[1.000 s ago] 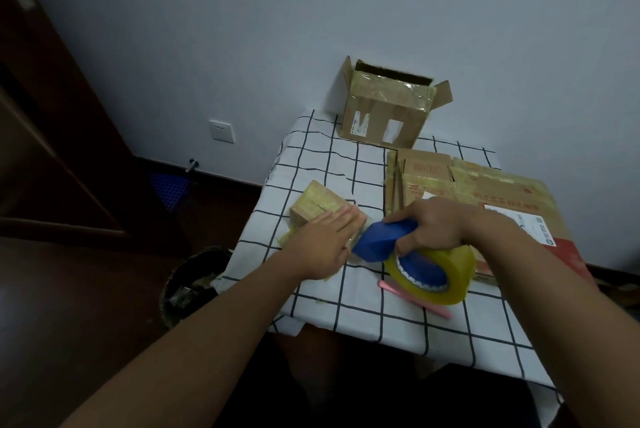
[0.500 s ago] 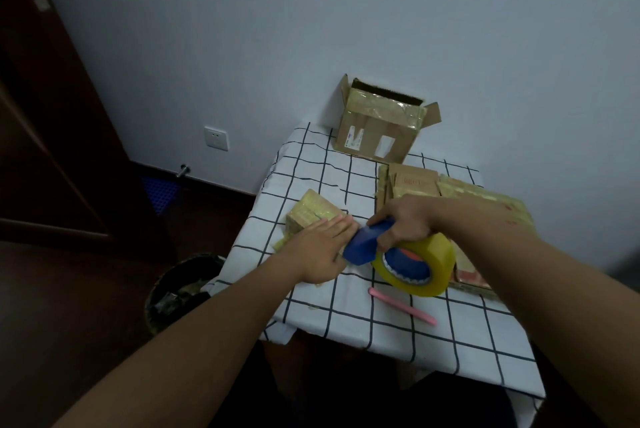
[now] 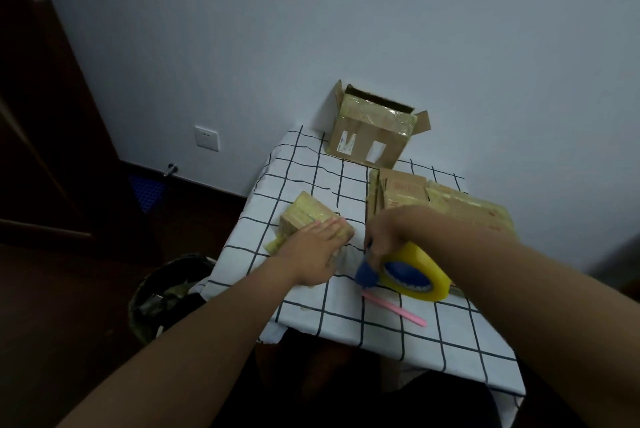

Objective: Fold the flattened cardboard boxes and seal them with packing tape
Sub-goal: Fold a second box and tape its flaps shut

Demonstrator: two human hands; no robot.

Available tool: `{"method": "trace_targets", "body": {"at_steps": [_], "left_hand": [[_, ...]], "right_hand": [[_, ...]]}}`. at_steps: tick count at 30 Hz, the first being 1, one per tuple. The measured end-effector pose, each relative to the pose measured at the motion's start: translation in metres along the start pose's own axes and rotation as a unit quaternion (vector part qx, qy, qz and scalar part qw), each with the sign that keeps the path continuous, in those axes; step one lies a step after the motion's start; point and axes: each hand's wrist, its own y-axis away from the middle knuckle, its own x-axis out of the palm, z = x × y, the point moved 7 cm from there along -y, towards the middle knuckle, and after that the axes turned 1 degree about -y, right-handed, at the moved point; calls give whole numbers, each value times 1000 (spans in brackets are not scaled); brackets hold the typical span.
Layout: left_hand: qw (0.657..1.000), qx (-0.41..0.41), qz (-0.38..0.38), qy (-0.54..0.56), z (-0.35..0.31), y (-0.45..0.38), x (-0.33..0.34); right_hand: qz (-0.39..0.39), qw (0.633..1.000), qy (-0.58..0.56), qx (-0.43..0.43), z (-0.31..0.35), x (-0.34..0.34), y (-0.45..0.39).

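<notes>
Left hand (image 3: 311, 254) flat on small taped cardboard box (image 3: 313, 216); right hand (image 3: 388, 232) gripping blue dispenser with yellow tape roll (image 3: 408, 271) just right of it.

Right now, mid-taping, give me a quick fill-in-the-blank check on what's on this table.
1. The left hand presses flat on the small ____ box.
2. The right hand grips the tape dispenser, whose roll is ____.
3. The pink stick lies on the ____ tablecloth.
4. The box by the wall has its top ____.

Missing: cardboard; yellow; checked; open
</notes>
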Motion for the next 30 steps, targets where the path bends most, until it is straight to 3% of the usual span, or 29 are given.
{"method": "trace_targets", "body": {"at_steps": [4,8,14,23,30], "left_hand": [[1000,-14,-6,22,2,0,1],[994,-60,-69,62,-1,-2,-5],[981,-121,-147,41,-8,-9,-12],[980,-180,-85,2,-7,-14,-3],[996,-67,-29,-43,11,8,-8]], "right_hand": [[-54,998,-27,-8,-12,8,10],[-137,986,-95,15,-52,15,44],[-239,929,-283,14,-89,57,80],[-279,877,-391,-33,-87,97,75],[-317,848,-421,-48,-82,99,70]]}}
